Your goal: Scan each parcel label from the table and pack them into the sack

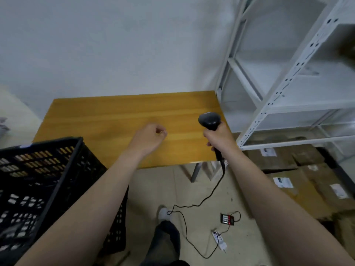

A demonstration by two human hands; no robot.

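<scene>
My right hand (218, 136) grips the handle of a black barcode scanner (209, 121), held upright over the right end of the wooden table (107, 120). The scanner's black cable (184, 223) runs down to the floor. My left hand (149, 138) hovers over the table's middle with the fingers curled in and nothing in it. No parcel lies on the tabletop and no sack is clearly in view.
A black plastic crate (40, 185) stands at the front left, over the table's corner. White metal shelving (288, 77) rises at the right, with labelled cardboard boxes (299, 181) on the floor under it. A battery charger (227, 219) and power strip (219, 239) lie on the floor.
</scene>
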